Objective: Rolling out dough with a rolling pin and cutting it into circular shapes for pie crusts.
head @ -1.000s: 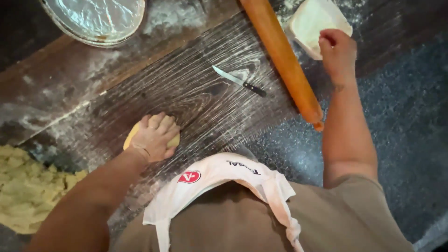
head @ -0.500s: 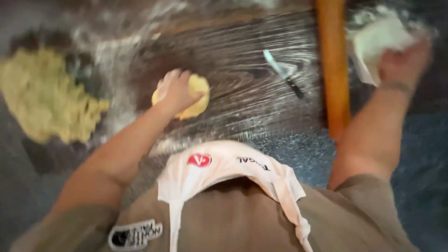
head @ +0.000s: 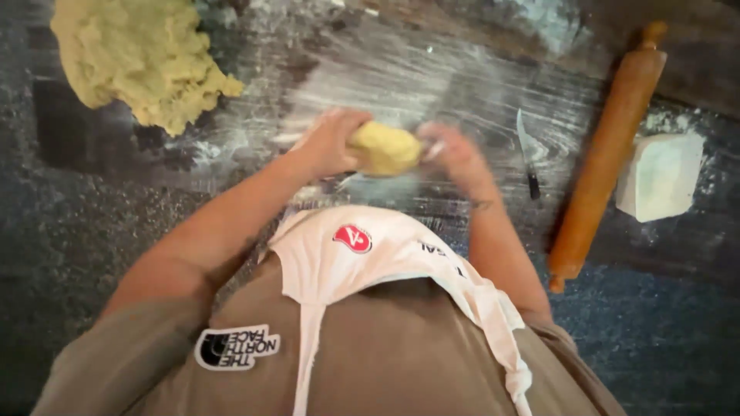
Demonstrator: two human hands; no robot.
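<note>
Over the floured middle of the bench (head: 478,85), both hands now cup the dough ball (head: 383,148): left hand (head: 327,142) and right hand (head: 455,154) closed around it, lifted off the wood, the right having left the white block (head: 660,176).

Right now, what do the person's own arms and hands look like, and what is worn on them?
Both hands, left hand and right hand, are bare: no gloves, rings or watch show, though motion blurs them. The forearms are bare too. Short olive-brown T-shirt sleeves cover the upper arms. A small dark mark sits near the right wrist, too blurred to identify.
</note>
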